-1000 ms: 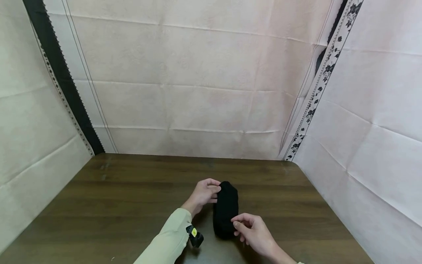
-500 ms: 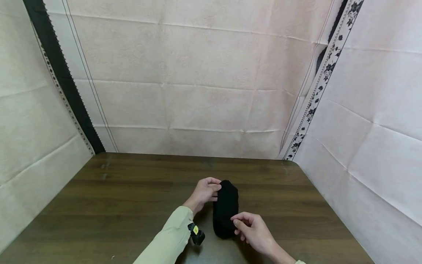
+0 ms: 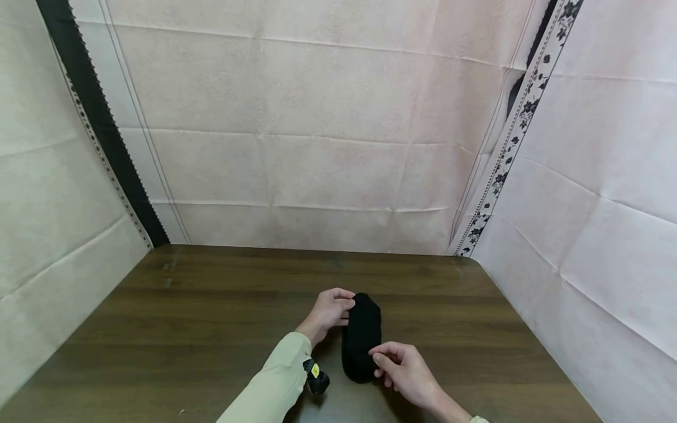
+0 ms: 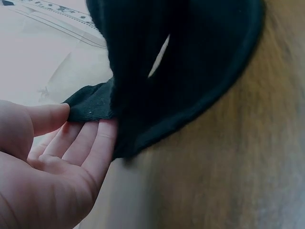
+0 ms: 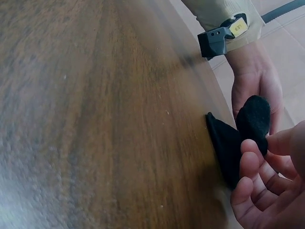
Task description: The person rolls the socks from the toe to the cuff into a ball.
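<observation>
black cloth [image 3: 362, 338] partly hides left fingers [image 4: 100, 143]

Brown wood-grain tabletop [image 3: 211, 305], far corners rounded. Creased off-white cloth on three sides: back sheet [image 3: 338, 117], left sheet [image 3: 53, 205], right sheet [image 3: 592, 205]. Black jagged-edged strip [image 3: 106, 123] between left and back. Floral border [image 3: 499, 176] edges the right one. Tiny pale scrap [image 3: 182, 411] on tabletop, near side.

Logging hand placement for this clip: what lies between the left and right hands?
In the head view, the black cloth lies between the left hand and the right hand; the wrist views show each pinching it.
</observation>
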The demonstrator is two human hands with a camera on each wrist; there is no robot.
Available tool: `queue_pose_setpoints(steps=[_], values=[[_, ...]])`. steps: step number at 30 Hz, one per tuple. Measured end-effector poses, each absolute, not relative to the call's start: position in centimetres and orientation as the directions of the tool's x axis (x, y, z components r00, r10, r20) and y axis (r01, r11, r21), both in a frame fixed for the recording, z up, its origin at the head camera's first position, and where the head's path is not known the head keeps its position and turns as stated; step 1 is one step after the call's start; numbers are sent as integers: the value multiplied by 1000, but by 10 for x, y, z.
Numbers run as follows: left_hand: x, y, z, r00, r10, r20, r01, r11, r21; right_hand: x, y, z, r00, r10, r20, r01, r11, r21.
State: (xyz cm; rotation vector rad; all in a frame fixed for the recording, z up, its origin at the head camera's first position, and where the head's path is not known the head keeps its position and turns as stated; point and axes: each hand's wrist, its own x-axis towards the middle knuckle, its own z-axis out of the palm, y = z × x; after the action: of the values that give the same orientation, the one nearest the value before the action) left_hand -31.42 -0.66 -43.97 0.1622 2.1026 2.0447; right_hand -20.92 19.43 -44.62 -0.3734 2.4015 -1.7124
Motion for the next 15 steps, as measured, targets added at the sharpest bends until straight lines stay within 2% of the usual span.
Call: queue_pose_setpoints(steps=[15], values=[[-313, -10, -447, -974, 221, -55, -50, 28, 998, -210, 194, -451, -954, -301, -8, -93, 318, -944]])
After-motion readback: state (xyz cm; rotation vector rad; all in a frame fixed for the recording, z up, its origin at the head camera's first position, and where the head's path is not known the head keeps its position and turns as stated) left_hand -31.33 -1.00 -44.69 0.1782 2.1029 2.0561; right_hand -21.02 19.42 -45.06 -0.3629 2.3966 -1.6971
